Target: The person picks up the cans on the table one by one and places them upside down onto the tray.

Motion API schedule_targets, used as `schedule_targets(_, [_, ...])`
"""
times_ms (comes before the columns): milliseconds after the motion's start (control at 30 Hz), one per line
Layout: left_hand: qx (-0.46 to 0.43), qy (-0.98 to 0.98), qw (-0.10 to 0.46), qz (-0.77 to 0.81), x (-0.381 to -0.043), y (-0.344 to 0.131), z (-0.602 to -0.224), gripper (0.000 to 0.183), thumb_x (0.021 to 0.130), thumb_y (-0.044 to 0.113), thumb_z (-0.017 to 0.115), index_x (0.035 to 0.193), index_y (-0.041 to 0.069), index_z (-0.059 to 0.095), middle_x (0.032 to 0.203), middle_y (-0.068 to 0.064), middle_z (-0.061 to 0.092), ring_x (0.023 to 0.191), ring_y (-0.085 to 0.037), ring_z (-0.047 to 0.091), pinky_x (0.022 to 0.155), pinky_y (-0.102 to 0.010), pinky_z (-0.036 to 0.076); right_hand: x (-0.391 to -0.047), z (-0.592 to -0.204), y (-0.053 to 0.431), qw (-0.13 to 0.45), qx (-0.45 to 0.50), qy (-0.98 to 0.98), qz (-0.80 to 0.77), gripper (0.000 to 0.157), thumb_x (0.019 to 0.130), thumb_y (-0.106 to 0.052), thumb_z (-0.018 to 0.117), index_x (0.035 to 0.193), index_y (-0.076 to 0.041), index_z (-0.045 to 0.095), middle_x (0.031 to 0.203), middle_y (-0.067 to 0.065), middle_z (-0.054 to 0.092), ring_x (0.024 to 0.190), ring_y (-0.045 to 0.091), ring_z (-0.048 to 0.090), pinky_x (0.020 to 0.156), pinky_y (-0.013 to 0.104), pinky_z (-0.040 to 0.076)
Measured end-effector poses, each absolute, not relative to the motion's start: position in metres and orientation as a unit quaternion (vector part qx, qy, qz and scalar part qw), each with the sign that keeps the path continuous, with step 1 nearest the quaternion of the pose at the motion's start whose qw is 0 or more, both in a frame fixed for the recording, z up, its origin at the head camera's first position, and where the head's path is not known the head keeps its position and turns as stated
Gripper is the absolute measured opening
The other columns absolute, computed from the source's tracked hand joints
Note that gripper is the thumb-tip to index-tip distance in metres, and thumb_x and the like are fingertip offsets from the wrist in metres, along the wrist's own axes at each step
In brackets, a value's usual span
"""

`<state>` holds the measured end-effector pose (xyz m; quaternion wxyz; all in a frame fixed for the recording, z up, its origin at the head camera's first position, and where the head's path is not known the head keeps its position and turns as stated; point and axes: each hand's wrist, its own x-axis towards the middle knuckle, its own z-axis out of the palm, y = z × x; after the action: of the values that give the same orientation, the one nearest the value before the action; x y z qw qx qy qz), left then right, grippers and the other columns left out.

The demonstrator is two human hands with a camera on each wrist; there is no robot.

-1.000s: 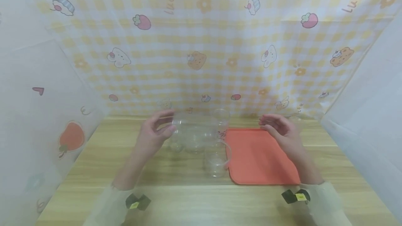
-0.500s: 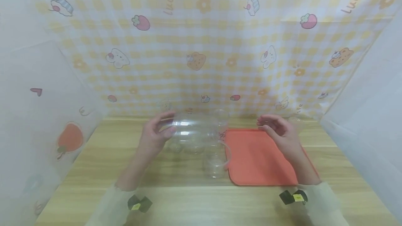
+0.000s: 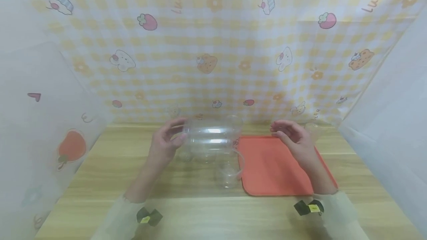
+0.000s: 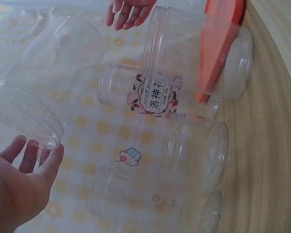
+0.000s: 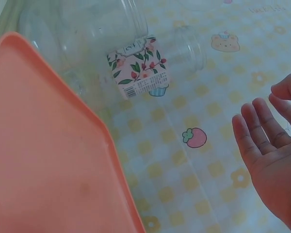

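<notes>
My left hand [image 3: 163, 143] grips a large clear jar [image 3: 213, 142] by its threaded mouth and holds it on its side above the table. In the left wrist view, my left hand [image 4: 26, 184] has its fingertips at the rim of this jar [image 4: 43, 73]. Below and around it stand several other clear jars; one, with a pink floral label [image 4: 157, 97], is behind a large jar [image 4: 189, 53]. My right hand [image 3: 295, 138] hovers over the back of the orange tray [image 3: 280, 166], fingers loosely bent around nothing, as the right hand [image 5: 271, 145] also shows up close.
The tray [image 5: 48, 145] lies just right of the jars, the nearest of which is a front jar [image 3: 228, 177]. A small clear object [image 3: 311, 129] is at the back right, partly behind the right hand. A patterned yellow-checked cloth [image 3: 207, 47] hangs behind the wooden table [image 3: 213, 217].
The left hand and its jar have shifted slightly right, and the reflections on the jar have moved right. My right hand has drifted slightly left. The view has shifted a little too.
</notes>
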<state>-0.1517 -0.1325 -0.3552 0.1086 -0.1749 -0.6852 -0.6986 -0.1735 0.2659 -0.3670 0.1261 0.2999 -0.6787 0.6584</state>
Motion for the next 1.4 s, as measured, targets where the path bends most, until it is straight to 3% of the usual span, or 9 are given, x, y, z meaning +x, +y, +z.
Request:
schedule_targets(267, [-0.198, -0.673, 0.131, -0.701, -0.154, -0.129, -0.358, 0.044, 0.091, -0.003, 0.065, 0.134, -0.007, 0.056, 0.132, -0.014, 0.059, 0.118, -0.035, 0.057, 0.092, -0.038, 0.056, -0.172, -0.366, 0.263, 0.119, 0.291, -0.689, 0.653, 0.034, 0.098, 0.013, 0.057, 0.131, 0.017, 0.051, 0.123, 0.04, 0.052, 0.113, 0.028, 0.062, 0.094, 0.041, 0.054])
schedule_targets(533, [-0.196, -0.659, 0.132, -0.714, -0.156, -0.124, -0.359, 0.044, 0.089, -0.002, 0.065, 0.132, -0.009, 0.056, 0.13, -0.012, 0.061, 0.115, -0.028, 0.061, 0.091, -0.039, 0.057, -0.172, -0.365, 0.256, 0.122, 0.311, -0.675, 0.658, 0.033, 0.097, 0.016, 0.055, 0.13, 0.02, 0.049, 0.123, 0.031, 0.058, 0.114, 0.029, 0.061, 0.094, 0.041, 0.054])
schedule_targets(1067, [-0.215, -0.642, 0.149, -0.72, -0.158, -0.117, -0.36, 0.045, 0.088, -0.001, 0.066, 0.131, -0.01, 0.057, 0.128, -0.013, 0.062, 0.113, -0.033, 0.061, 0.09, -0.039, 0.057, -0.172, -0.361, 0.241, 0.124, 0.324, -0.66, 0.666, 0.034, 0.097, 0.017, 0.053, 0.131, 0.018, 0.049, 0.123, 0.036, 0.055, 0.114, 0.033, 0.06, 0.094, 0.046, 0.054])
schedule_targets(1300, [-0.224, -0.643, 0.156, -0.716, -0.156, -0.117, -0.361, 0.045, 0.087, 0.002, 0.065, 0.131, -0.008, 0.058, 0.128, -0.013, 0.062, 0.115, -0.034, 0.06, 0.09, -0.039, 0.057, -0.172, -0.36, 0.236, 0.118, 0.327, -0.656, 0.669, 0.035, 0.098, 0.014, 0.055, 0.133, 0.016, 0.05, 0.125, 0.022, 0.062, 0.115, 0.033, 0.061, 0.094, 0.046, 0.054])
schedule_targets(1400, [-0.226, -0.646, 0.16, -0.712, -0.156, -0.117, -0.362, 0.046, 0.087, 0.004, 0.064, 0.131, -0.008, 0.058, 0.128, -0.013, 0.062, 0.113, -0.035, 0.06, 0.09, -0.037, 0.057, -0.171, -0.36, 0.236, 0.117, 0.332, -0.657, 0.667, 0.036, 0.098, 0.014, 0.054, 0.134, 0.015, 0.049, 0.126, 0.023, 0.061, 0.115, 0.033, 0.06, 0.094, 0.044, 0.055])
